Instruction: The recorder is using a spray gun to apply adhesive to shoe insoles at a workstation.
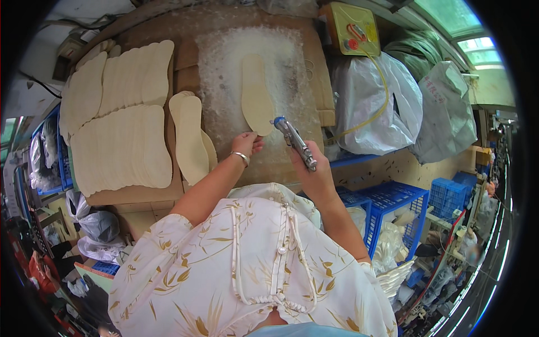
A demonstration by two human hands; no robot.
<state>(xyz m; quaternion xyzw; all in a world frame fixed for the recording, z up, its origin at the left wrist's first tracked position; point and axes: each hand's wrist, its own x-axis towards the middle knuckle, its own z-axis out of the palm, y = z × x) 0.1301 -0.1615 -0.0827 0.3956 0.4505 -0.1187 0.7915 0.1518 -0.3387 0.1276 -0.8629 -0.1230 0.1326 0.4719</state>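
A cream insole (256,92) lies on a cardboard work surface that is coated with whitish residue. My left hand (247,144), with a bangle at the wrist, pinches the insole's near end. In my right hand (310,164) is a metal spray gun (296,140) with a blue nozzle. The nozzle points toward the insole's near right edge, close above it. Left of the coated patch lies a small pile of insoles (188,137). Farther left, overlapping rows of insoles (120,149) cover the cardboard.
At the back right stands a yellow can (351,31), with a yellow hose (384,92) curving down from it. White plastic sacks (373,106) bulge beside the work surface. Blue plastic crates (396,210) sit below on the right. Bagged goods (98,224) are at the lower left.
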